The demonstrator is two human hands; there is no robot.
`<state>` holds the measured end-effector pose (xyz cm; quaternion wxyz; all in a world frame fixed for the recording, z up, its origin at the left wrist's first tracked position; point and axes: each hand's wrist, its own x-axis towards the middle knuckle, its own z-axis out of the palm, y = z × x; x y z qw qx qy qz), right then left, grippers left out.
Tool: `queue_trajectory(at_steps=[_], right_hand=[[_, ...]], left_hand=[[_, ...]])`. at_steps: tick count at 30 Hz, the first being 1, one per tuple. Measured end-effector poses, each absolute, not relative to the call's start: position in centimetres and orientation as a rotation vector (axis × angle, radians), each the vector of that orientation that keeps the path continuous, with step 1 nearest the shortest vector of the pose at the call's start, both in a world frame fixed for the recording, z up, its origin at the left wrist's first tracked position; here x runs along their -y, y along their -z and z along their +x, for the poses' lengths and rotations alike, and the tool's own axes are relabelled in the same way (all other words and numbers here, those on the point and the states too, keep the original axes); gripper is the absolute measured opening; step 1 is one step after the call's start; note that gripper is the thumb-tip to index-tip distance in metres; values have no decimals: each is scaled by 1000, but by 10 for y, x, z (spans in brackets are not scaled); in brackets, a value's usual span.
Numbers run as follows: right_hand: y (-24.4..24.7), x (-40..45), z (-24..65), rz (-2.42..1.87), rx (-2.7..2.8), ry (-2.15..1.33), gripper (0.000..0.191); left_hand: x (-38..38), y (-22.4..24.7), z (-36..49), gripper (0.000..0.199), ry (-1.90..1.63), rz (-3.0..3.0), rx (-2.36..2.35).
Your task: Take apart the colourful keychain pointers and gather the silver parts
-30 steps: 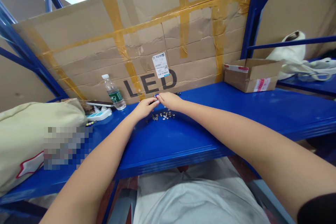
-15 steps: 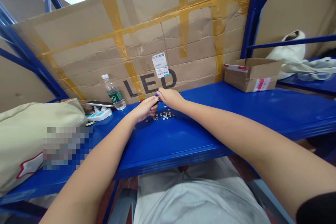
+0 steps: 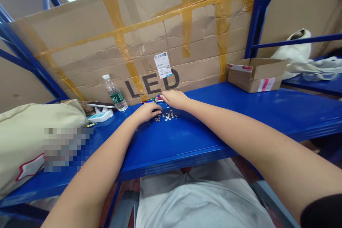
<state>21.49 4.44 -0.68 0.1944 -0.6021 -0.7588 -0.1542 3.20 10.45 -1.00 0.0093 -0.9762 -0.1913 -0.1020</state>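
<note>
My left hand (image 3: 147,112) hovers low over the left side of a loose group of small shiny metal pieces (image 3: 169,116), its fingers bent and a dark gap showing between thumb and forefinger. Nothing can be made out in it. Just behind, several coloured pens (image 3: 149,101) lie in a row near the cardboard. My right hand (image 3: 173,99) is closed, fingertips at the right end of these pens, and seems to grip one; red and blue bits show at its fingertips. The palm side is hidden.
A water bottle (image 3: 117,96), a white power strip (image 3: 100,115) and a phone (image 3: 100,104) are left of the pens. A cream bag (image 3: 29,128) lies far left. An open cardboard box (image 3: 244,78) sits back right. A cardboard sheet (image 3: 200,42) walls the blue table (image 3: 176,146).
My hands, together before on a dark pen with a blue end, have come apart. The left has lowered toward the metal pieces; the right stays by the pens, which now show more.
</note>
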Motion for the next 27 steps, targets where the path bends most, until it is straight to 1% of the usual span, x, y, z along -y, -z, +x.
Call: queue_trajectory(at_steps=[4, 7, 10, 14, 21, 27], right_hand=[[7, -44, 216, -1682, 2164, 435, 40], [7, -44, 216, -1679, 2189, 444, 41], [7, -43, 216, -1680, 2202, 441, 42], [6, -43, 217, -1688, 2186, 419, 41], [8, -46, 220, -1640, 2208, 446, 40], [12, -46, 213, -1627, 2306, 415, 38]], left_hand=[[-106, 10, 32, 22, 201, -3052, 579], [-104, 8, 33, 23, 172, -3078, 554], [-101, 6, 34, 26, 172, -3101, 628], [-100, 5, 31, 32, 223, -3125, 721], [-109, 4, 25, 27, 357, -3126, 755], [-111, 3, 19, 25, 425, -3042, 917]])
